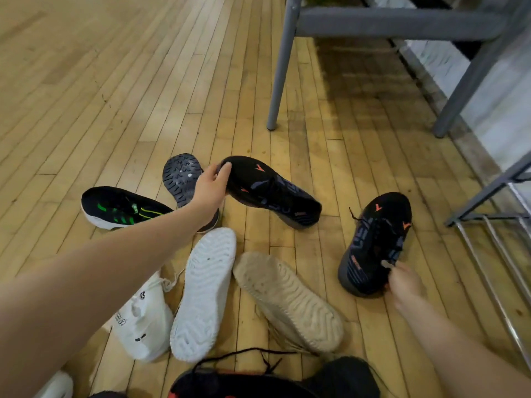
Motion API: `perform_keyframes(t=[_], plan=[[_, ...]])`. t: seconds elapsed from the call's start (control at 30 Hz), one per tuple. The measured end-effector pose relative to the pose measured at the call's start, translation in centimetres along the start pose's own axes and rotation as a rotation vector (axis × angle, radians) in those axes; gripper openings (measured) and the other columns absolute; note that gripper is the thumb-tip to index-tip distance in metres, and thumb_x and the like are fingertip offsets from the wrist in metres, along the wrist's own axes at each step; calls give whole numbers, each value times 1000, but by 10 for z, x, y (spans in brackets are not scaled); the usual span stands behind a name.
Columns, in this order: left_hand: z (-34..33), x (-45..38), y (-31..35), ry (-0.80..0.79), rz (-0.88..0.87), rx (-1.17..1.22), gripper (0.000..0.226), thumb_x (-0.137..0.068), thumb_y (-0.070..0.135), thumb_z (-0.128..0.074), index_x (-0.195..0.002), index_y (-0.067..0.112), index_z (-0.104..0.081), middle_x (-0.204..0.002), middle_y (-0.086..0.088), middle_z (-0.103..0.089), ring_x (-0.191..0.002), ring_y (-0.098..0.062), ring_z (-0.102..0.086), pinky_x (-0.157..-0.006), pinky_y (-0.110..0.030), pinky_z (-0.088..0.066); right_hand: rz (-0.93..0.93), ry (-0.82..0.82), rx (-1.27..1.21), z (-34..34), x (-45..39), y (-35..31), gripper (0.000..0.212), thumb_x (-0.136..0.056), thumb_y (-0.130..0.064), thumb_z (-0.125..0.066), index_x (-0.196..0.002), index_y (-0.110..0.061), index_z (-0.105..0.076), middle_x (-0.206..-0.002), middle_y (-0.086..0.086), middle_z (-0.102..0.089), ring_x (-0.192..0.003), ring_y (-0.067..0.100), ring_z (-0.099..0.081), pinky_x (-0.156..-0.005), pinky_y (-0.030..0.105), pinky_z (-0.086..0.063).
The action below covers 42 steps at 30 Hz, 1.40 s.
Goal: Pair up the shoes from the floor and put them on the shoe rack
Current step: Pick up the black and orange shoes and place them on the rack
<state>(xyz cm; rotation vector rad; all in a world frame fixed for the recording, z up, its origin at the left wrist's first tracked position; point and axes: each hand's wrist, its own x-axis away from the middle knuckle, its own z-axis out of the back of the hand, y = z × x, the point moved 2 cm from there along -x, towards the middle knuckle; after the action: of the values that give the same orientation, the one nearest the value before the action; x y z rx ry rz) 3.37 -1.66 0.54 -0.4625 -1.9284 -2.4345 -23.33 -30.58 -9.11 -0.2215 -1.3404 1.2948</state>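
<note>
While both arms reach over the wooden floor [115, 96]:
Left hand [211, 185]: fingers and thumb pinch the toe of a black shoe with orange marks [273, 191], its heel resting on the boards.
Right hand [405, 285]: fingers curled at the heel end of the matching black shoe [376, 239], near the shoe rack [488, 234].
Other shoes: a black one with green stripes [120, 208], a grey sole turned up [181, 176], white shoe [143, 317], white sole [205, 291] and beige sole [287, 300] lie close together.
Chair legs [280, 67]: standing beyond the shoes.
</note>
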Motion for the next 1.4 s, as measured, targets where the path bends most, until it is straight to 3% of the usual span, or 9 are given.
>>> perform_keyframes(t=[0.23,0.4,0.6,0.73,0.87,1.07,1.27,1.33,1.4], plan=[[-92,7,18,-372,127,-20,62,-83,62,-54,-125,16,-57,-119,-1,-63,-112,-21,-57,-104,-36,-44,28,-68,36,46,-2,-1,34,-92,-17,-58,-126,-14,-61,-130,8,-60,-122,30,-53,-106,50,-41],[-145,16,5,-415,173,58,48,-93,43,-53,-131,14,-53,-120,0,-61,-111,-18,-55,-99,-32,-44,75,-66,120,44,17,4,30,-92,-16,-59,-121,-5,-63,-124,11,-64,-117,29,-57,-104,45,-44],[-166,47,-42,-634,228,-341,55,-99,28,-43,-150,20,-24,-145,-3,-42,-132,-26,-42,-108,-37,-37,64,-103,249,22,36,16,31,-98,-11,-48,-126,0,-59,-129,9,-59,-125,28,-50,-92,27,-39],[-163,52,-64,-575,159,-533,53,-99,25,-43,-150,20,-28,-141,-9,-49,-125,-28,-50,-103,-35,-43,65,-61,305,19,38,18,30,-98,-13,-48,-124,-3,-61,-128,11,-61,-124,28,-52,-87,26,-38],[-159,45,-66,-508,177,-492,45,-100,26,-40,-143,16,-42,-135,-6,-55,-120,-23,-53,-87,-23,-40,102,-74,363,21,41,16,25,-97,-17,-51,-114,-7,-67,-113,7,-67,-113,24,-58,-80,26,-39],[-155,44,-66,-388,96,-495,32,-99,29,-38,-122,15,-56,-98,0,-61,-73,-9,-53,-60,-22,-44,172,-46,392,27,48,13,26,-98,-10,-46,-112,-6,-68,-96,1,-62,-91,12,-51,-80,27,-41],[-154,55,-68,-475,176,-463,38,-97,32,-43,-133,19,-47,-99,-2,-60,-89,-19,-58,-80,-31,-50,165,-16,279,29,55,15,28,-98,-7,-45,-116,-6,-66,-94,-4,-57,-103,16,-53,-85,27,-41],[-153,58,-71,-442,247,-441,55,-96,34,-47,-145,19,-30,-120,-10,-58,-101,-24,-59,-89,-36,-51,152,-17,209,28,57,13,29,-98,-7,-45,-119,-7,-64,-101,-4,-57,-106,14,-52,-90,28,-41],[-155,63,-72,-457,318,-495,57,-95,35,-50,-144,11,-34,-132,-13,-54,-114,-29,-57,-97,-40,-50,142,-36,131,28,59,9,26,-98,-9,-47,-116,-11,-66,-109,-3,-64,-110,15,-56,-99,33,-44]])
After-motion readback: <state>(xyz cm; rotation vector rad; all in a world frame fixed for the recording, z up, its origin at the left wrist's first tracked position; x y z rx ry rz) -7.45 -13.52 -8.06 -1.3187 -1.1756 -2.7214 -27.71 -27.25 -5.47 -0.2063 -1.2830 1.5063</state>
